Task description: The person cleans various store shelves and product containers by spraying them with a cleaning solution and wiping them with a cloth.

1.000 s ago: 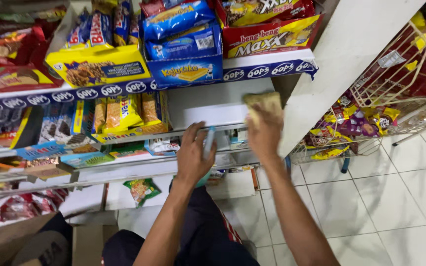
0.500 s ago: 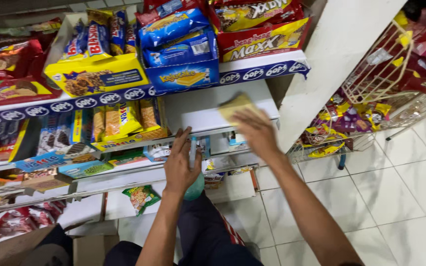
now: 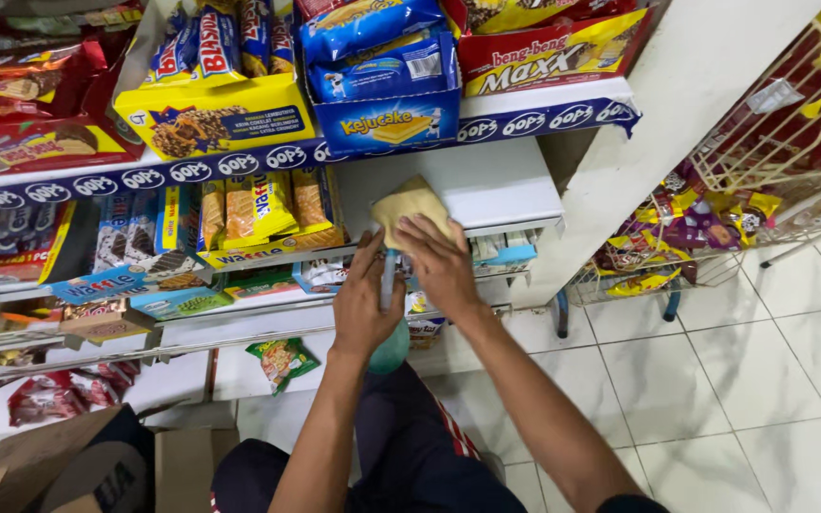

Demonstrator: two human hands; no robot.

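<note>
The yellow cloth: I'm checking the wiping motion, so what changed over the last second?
The right hand drew the yellow cloth down the white shelf toward its front edge, beside the left hand, which kept its grip on the spray bottle. The snack boxes stayed put.

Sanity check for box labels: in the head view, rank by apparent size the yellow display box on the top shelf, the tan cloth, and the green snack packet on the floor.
1. yellow display box, clearly the largest.
2. tan cloth under the right hand.
3. green snack packet.
Cloth and packet look close, and the hand covers part of the cloth, so that order is unsure.
</note>
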